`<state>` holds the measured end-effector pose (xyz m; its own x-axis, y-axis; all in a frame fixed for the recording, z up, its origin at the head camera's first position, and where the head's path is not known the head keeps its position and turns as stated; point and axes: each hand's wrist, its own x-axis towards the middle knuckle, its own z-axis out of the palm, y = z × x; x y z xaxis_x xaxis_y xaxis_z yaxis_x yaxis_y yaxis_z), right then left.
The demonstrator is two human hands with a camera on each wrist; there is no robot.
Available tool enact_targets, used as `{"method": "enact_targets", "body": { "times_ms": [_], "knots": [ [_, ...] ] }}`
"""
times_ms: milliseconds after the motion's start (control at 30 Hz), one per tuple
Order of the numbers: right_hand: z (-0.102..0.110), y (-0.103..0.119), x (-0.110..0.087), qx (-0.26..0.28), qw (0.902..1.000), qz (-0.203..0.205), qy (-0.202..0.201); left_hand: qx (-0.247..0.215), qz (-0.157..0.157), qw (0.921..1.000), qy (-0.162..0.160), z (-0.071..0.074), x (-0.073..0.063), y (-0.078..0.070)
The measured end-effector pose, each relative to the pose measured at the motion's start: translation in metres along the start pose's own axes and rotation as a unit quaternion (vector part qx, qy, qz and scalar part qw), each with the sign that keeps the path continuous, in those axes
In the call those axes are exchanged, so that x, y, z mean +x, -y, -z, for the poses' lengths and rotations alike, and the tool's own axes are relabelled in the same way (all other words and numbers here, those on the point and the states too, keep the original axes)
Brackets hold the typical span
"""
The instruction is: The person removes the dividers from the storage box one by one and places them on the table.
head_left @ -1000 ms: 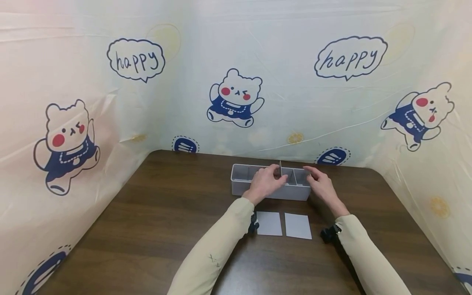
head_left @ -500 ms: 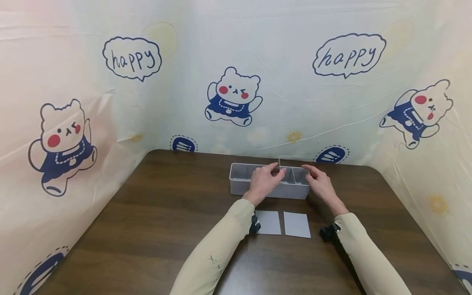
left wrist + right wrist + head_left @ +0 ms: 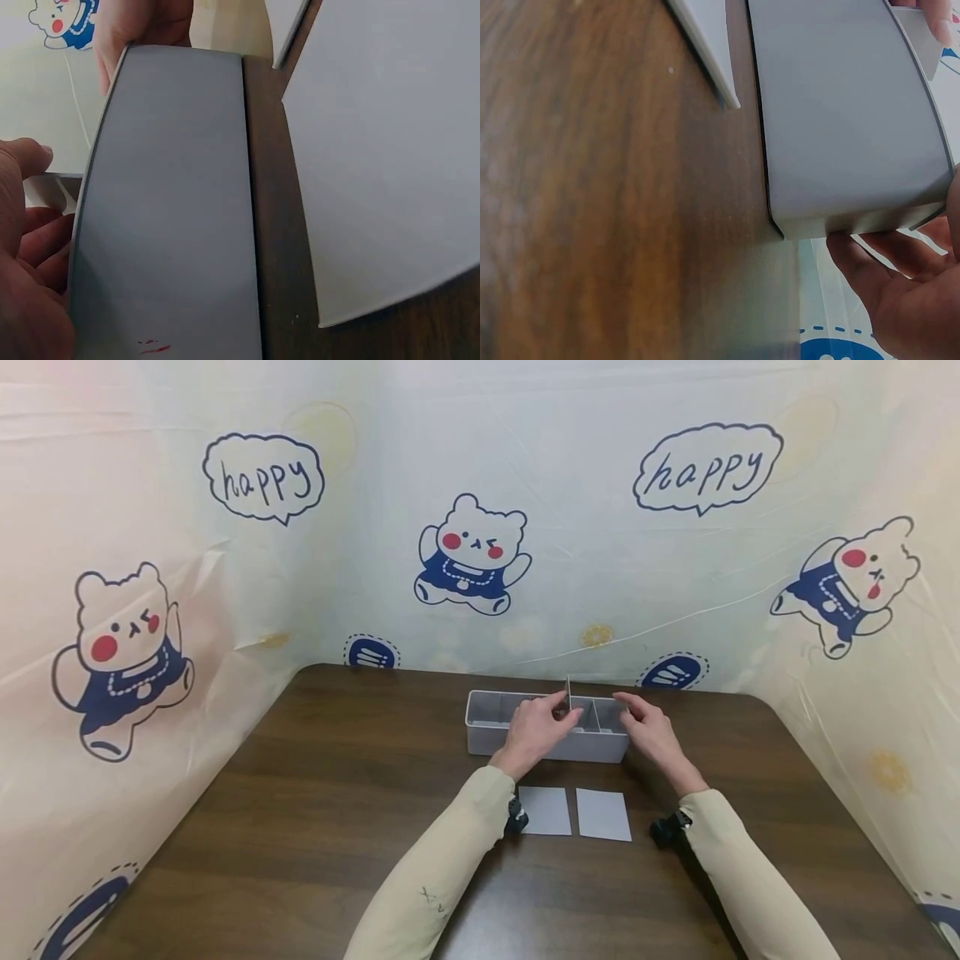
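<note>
A long grey storage box [image 3: 547,748] with thin dividers stands toward the back of the table. My left hand [image 3: 531,731] reaches over its near wall, pinching an upright divider panel [image 3: 568,687] between thumb and fingers. The panel's top edge sticks up above the rim; its lower part is hidden behind the hand. At the box's right end my right hand [image 3: 654,739] holds the end wall, with fingers [image 3: 851,262] against its outside. Another divider [image 3: 597,716] stands inside, between the two hands.
Two flat white rectangular pieces, a left one [image 3: 549,812] and a right one [image 3: 603,815], lie side by side in front of the box. The brown wooden table [image 3: 322,827] ends at a printed curtain [image 3: 360,527].
The divider panel in my left hand stands slightly higher above the rim than before. My right hand stays at the box's end. The head view has shifted slightly.
</note>
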<state>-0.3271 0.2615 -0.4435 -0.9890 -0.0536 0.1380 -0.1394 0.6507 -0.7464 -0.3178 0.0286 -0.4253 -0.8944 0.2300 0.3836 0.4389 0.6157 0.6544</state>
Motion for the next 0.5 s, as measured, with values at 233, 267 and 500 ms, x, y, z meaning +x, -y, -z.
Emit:
{"method": "enact_targets", "body": {
  "times_ms": [233, 267, 500],
  "knots": [
    [0.000, 0.001, 0.001, -0.002, 1.0000, -0.002, 0.001, 0.004, 0.004, 0.9996, -0.029, 0.001, 0.002, -0.005],
    [0.001, 0.002, 0.001, -0.001, 1.0000, -0.002, 0.001, 0.006, 0.006, 0.9993, -0.036, 0.001, 0.002, -0.006],
    [0.001, 0.002, 0.001, 0.001, 1.0000, -0.007, 0.004, 0.014, 0.012, 0.9962, -0.085, 0.005, 0.006, -0.016]
  ]
}}
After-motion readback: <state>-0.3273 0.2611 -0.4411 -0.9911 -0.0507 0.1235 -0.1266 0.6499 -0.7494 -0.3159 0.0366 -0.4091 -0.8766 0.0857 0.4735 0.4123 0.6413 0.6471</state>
